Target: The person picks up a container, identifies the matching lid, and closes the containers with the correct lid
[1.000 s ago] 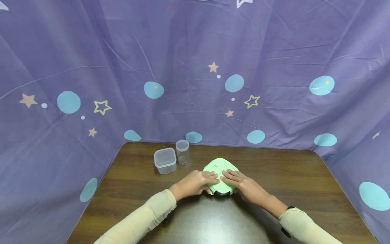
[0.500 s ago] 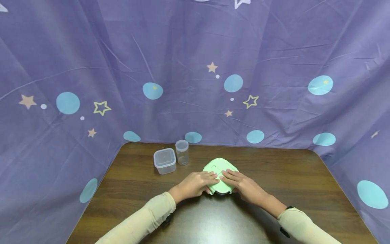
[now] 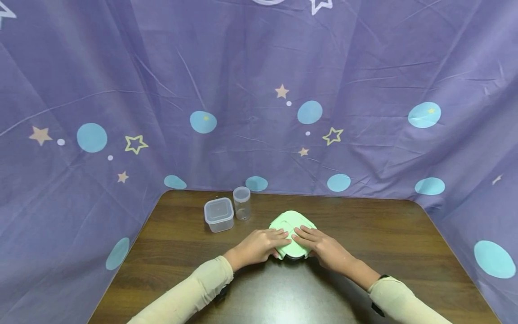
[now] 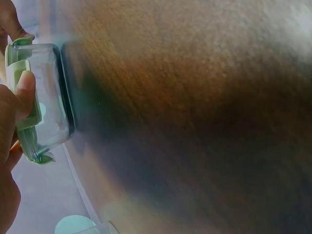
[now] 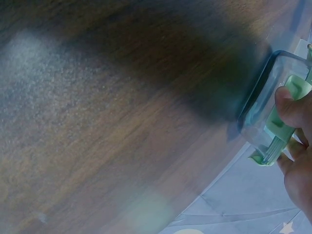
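A glass food container (image 4: pixel 52 102) with a light green lid (image 3: pixel 289 220) stands on the table at the middle. My left hand (image 3: pixel 259 244) grips its left side, fingers spread over the lid top. In the left wrist view that thumb (image 4: pixel 25 92) presses on a green side latch. From the right, my right hand (image 3: pixel 327 249) holds the lid the same way, its fingertips close to the left ones. Its thumb (image 5: pixel 288 105) lies against another green latch (image 5: pixel 279 126) in the right wrist view. The hands cover much of the lid.
Left of the hands, toward the back, stand a square clear plastic box (image 3: pixel 219 215) with a lid and a clear cylindrical jar (image 3: pixel 243 207) with a lid. A purple curtain (image 3: pixel 259 67) rises behind the wooden table (image 3: pixel 384 234) and along its sides.
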`<move>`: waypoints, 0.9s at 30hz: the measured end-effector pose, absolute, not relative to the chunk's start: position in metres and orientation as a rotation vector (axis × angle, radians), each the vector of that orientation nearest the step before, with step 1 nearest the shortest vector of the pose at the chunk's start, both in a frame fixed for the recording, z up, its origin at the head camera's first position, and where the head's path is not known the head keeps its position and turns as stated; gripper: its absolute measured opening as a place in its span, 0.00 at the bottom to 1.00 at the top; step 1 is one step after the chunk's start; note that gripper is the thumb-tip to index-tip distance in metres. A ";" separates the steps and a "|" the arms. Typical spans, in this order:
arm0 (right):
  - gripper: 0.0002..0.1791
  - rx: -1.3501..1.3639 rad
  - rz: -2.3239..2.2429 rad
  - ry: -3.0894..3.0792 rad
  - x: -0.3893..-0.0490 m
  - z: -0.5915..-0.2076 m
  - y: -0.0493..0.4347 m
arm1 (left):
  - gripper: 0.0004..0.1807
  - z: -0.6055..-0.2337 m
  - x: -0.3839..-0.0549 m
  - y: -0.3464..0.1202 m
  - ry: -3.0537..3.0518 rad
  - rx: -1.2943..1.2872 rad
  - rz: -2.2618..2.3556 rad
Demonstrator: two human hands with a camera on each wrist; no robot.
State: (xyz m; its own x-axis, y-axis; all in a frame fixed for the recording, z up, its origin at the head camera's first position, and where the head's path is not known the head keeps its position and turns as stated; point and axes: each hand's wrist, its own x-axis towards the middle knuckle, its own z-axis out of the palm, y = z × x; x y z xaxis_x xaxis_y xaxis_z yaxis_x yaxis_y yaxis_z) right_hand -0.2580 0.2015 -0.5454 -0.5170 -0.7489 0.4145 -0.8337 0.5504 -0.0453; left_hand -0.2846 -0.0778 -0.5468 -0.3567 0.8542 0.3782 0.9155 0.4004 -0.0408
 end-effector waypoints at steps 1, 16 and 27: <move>0.42 1.300 0.336 -2.441 -0.258 -0.545 0.201 | 0.27 -0.547 -0.284 -0.078 -2.327 -1.530 -0.252; 0.43 1.310 0.288 -2.430 -0.259 -0.543 0.202 | 0.31 -0.549 -0.282 -0.080 -2.285 -1.509 -0.148; 0.44 1.306 0.242 -2.388 -0.262 -0.547 0.203 | 0.31 -0.544 -0.278 -0.083 -2.303 -1.467 -0.044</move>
